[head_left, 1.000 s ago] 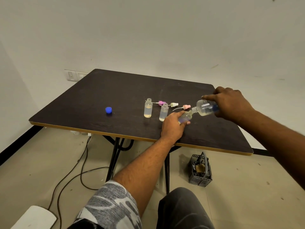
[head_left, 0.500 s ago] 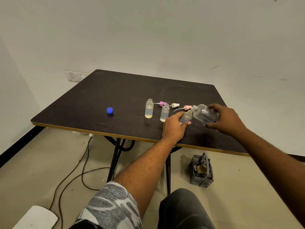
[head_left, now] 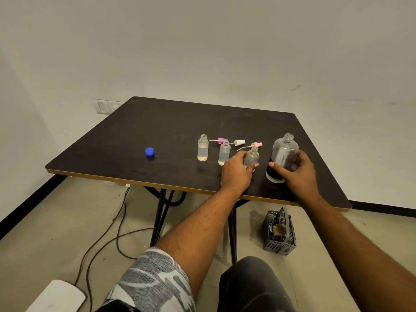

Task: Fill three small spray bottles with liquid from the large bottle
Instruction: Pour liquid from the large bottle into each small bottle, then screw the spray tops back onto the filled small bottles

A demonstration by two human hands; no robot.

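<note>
The large clear bottle (head_left: 284,152) stands upright and uncapped on the dark table (head_left: 157,127), and my right hand (head_left: 297,172) grips its lower half. Just left of it, my left hand (head_left: 236,172) holds a small bottle (head_left: 251,156) upright on the table. Two more small open bottles, one (head_left: 203,151) at the left and one (head_left: 224,156) in the middle, stand with pale liquid in them. Three spray tops lie behind them: a purple one (head_left: 221,140), a white one (head_left: 239,142) and a pink one (head_left: 256,144).
A blue cap (head_left: 149,151) lies alone on the table's left part. Under the table stand black legs, with cables on the floor and a grey slotted basket (head_left: 279,235) at the right. A white object (head_left: 56,297) sits at the lower left.
My right hand tipped the large bottle back from its pouring tilt over the small bottle and set it upright on the table. My left hand kept its hold on the small bottle.
</note>
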